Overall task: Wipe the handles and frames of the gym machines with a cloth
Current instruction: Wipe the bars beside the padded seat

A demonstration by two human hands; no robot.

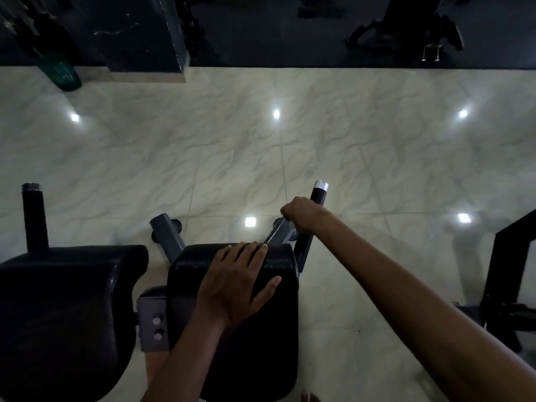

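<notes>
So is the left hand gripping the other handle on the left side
No, the left hand rests flat with straight fingers on the right arm pad, while the left handle stands untouched.

The floor tiles [348,146] are pale cream with grey-green marble veining. The 2 pads [58,300] are black. The frame tubes [169,236] are grey. The handle [318,195] is black with a silver cap. A basket [62,75] is green.

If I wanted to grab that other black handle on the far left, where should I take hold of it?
Grip the black sleeve of the left handle, below its silver end cap, coming from above and wrapping the fingers around it. It is a round bar standing clear of the arm pad with open space on all sides, much as the right hand grips the right handle.
</notes>
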